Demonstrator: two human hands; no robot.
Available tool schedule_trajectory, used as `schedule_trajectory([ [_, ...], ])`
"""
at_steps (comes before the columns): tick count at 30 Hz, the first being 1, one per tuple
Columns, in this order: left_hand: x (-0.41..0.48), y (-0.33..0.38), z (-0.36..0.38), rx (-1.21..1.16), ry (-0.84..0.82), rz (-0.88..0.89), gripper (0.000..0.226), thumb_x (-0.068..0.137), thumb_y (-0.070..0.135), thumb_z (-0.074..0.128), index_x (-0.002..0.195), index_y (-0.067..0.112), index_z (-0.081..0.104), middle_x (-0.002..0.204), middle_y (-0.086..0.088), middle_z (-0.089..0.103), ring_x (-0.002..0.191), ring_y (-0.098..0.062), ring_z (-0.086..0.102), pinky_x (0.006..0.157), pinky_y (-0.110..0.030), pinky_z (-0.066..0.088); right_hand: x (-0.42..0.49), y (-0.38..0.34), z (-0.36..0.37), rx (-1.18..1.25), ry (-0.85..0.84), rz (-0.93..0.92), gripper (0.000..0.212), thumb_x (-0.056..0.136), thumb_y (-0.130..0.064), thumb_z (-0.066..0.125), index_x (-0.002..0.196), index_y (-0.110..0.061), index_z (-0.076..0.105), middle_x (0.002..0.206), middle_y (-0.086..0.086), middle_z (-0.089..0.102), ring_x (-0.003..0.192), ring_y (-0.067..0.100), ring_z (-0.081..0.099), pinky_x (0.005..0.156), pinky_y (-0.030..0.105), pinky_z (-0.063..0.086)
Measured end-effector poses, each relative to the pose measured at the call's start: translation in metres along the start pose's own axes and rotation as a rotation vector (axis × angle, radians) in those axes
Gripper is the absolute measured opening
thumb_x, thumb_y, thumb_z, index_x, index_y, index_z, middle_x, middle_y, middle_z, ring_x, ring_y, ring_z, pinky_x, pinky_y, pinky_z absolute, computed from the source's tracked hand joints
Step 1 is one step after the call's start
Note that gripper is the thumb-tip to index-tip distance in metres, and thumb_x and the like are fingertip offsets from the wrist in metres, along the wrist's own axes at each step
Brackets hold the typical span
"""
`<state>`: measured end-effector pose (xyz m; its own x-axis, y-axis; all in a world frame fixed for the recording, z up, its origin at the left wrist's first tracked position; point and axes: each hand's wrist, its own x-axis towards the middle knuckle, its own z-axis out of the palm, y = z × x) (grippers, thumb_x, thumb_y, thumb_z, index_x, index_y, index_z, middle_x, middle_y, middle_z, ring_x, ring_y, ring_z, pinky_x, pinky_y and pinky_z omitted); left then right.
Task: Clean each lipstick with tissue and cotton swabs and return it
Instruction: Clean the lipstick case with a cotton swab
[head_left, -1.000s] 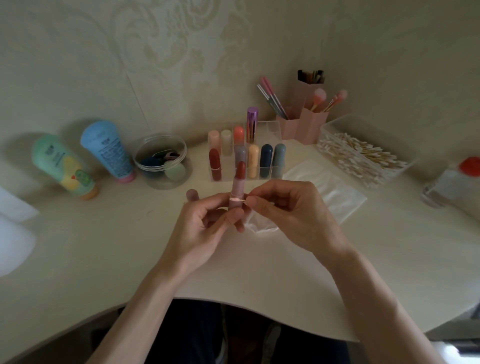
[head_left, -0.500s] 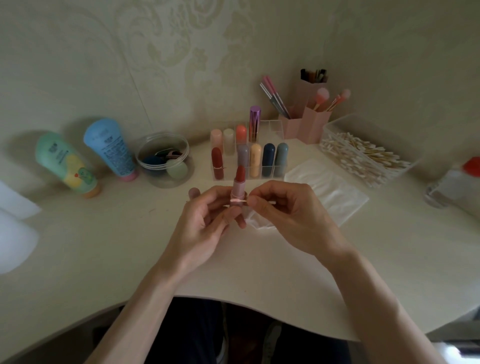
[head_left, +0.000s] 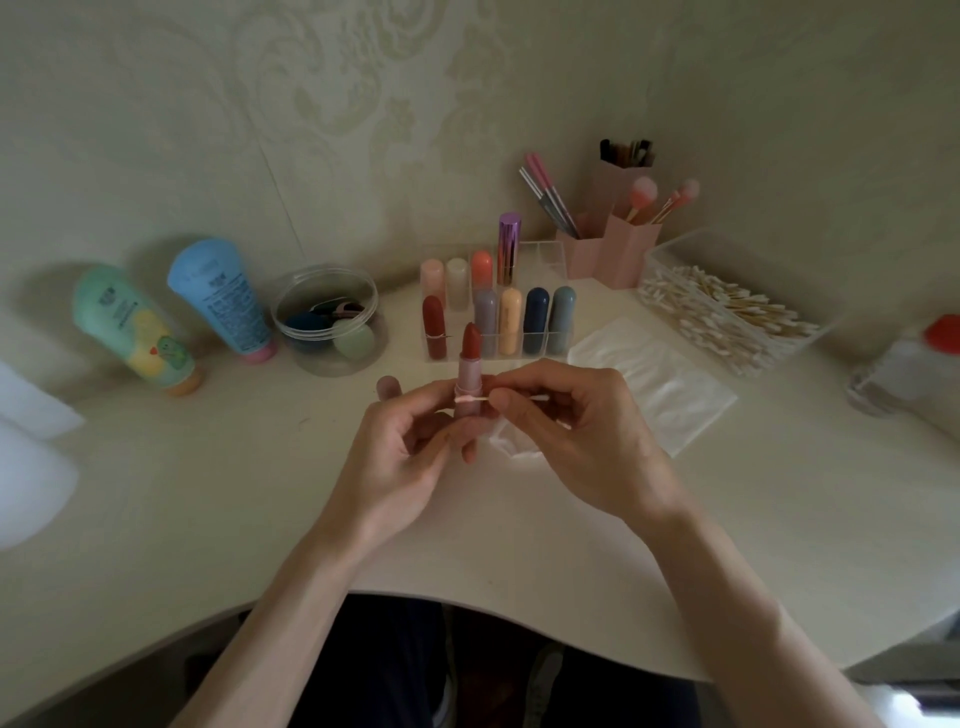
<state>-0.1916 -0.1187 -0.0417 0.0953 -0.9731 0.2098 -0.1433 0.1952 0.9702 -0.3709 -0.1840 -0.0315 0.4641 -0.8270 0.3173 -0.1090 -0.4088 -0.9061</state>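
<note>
From the head camera, I hold the lipstick (head_left: 470, 366) upright in my left hand (head_left: 400, 460), above the table (head_left: 208, 493) and just in front of the clear rack (head_left: 543, 345). My fingers curl round the lower part of its case, so the bottom end is hidden. The case is pale pink. The colour stick is wound up out of it, a dark brick red with a rounded, slanted tip, and it looks smooth.

My right hand (head_left: 579, 441) pinches a cotton swab (head_left: 480, 399) between thumb and forefinger. The swab lies level. Its left tip is stained pink and touches the front of the case at the ridge below the upper sleeve. Its white right tip pokes out past my fingers.

A crumpled tissue (head_left: 511, 446) lies on the table under my right hand, and a flat tissue sheet (head_left: 654, 387) lies just to the right. The rack holds capped lipsticks in two rows: pink, cream, orange and a tall purple one behind; red, grey, yellow, navy and blue-grey in front. To its right stands a clear box of cotton swabs (head_left: 727, 306).
</note>
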Motion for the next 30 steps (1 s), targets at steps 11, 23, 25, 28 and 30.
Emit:
schedule_trajectory([
  [11,0.0,-0.0004,-0.002,-0.074,0.018,-0.079,0.028,0.087,0.018,0.076,0.112,0.012,0.065,0.105,-0.006,0.076,0.093,-0.028,0.073,0.088,-0.031,0.058,0.0007,0.0019,-0.0017,-0.027,0.01,-0.015,0.012,0.098,-0.011,0.072,0.105,-0.01,0.082,0.091,-0.01,0.078,0.083,0.008,0.072,0.073,0.016,0.05],
  [23,-0.001,-0.0071,-0.005,0.087,0.015,-0.06,0.021,0.102,0.009,0.062,0.116,0.022,0.071,0.089,-0.013,0.07,0.08,-0.019,0.067,0.086,-0.034,0.046,0.0007,0.0048,-0.0008,-0.035,0.002,-0.004,0.013,0.098,-0.013,0.073,0.106,-0.017,0.082,0.088,-0.013,0.076,0.079,0.009,0.069,0.072,0.02,0.051],
  [25,-0.0015,-0.0052,-0.004,0.109,-0.017,-0.037,0.02,0.103,0.014,0.06,0.118,0.023,0.071,0.092,-0.01,0.072,0.086,-0.023,0.068,0.089,-0.037,0.048,0.0007,0.0043,-0.0007,-0.018,0.006,-0.003,0.014,0.098,-0.012,0.072,0.108,-0.014,0.082,0.088,-0.015,0.076,0.079,0.006,0.069,0.072,0.016,0.049],
  [28,-0.0007,-0.0031,-0.0032,0.084,-0.025,-0.027,0.025,0.097,0.029,0.067,0.121,0.026,0.071,0.102,-0.007,0.076,0.099,-0.032,0.071,0.099,-0.042,0.05,0.0003,0.0028,-0.0009,-0.002,0.002,0.004,0.015,0.098,-0.011,0.072,0.109,-0.014,0.082,0.092,-0.017,0.078,0.083,0.005,0.072,0.074,0.015,0.05],
  [30,0.0,-0.0036,-0.0029,0.056,0.005,-0.011,0.032,0.091,0.033,0.072,0.122,0.024,0.072,0.103,-0.008,0.077,0.096,-0.04,0.07,0.095,-0.054,0.053,0.0,0.002,0.0,-0.012,-0.009,0.011,0.014,0.098,-0.013,0.073,0.107,-0.016,0.083,0.092,-0.013,0.078,0.082,0.009,0.072,0.074,0.019,0.052],
])
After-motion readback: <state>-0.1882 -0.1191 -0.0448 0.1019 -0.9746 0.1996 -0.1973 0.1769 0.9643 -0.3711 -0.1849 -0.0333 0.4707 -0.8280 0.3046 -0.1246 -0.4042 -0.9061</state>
